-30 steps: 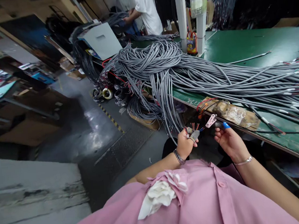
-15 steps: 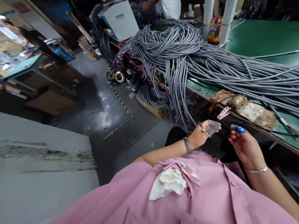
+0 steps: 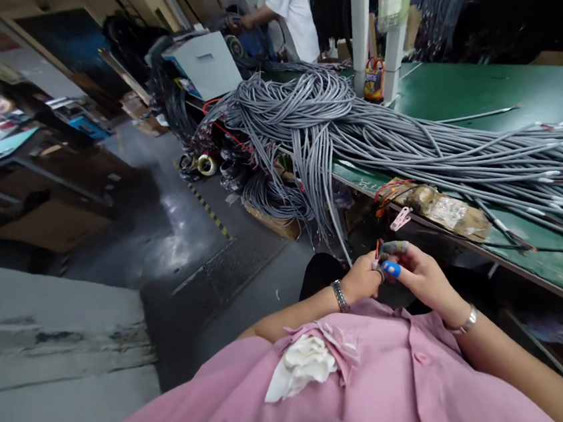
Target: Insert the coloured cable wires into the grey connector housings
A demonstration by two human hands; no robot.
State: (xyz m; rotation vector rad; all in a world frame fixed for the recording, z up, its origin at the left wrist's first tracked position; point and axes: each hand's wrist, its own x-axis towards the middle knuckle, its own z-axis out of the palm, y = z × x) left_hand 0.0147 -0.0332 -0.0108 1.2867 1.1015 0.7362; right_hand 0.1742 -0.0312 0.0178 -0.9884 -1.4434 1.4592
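My left hand (image 3: 363, 279) is closed around the end of a grey cable, and thin red and dark wires (image 3: 379, 249) stick up from its fist. One grey cable (image 3: 338, 232) runs down from the bench to this hand. My right hand (image 3: 419, 276) meets it, thumb and index finger curled in at the wires; the exact contact is partly hidden. Blue wrapping covers the right thumb (image 3: 391, 268), and grey wrapping covers the index finger. Just beyond the hands, a pink clip (image 3: 401, 218) is at the bench edge.
A large bundle of grey cables (image 3: 295, 102) lies across the green bench (image 3: 480, 93) and spills over its edge. A taped brown block (image 3: 442, 207) sits near the edge. Coiled cables (image 3: 274, 195) are below. A co-worker in a white shirt (image 3: 291, 15) stands behind a grey box (image 3: 208, 64).
My hands were apart, the left with its palm showing. Now they have come together, the left closed on the cable end with wires showing. The view has shifted slightly right.
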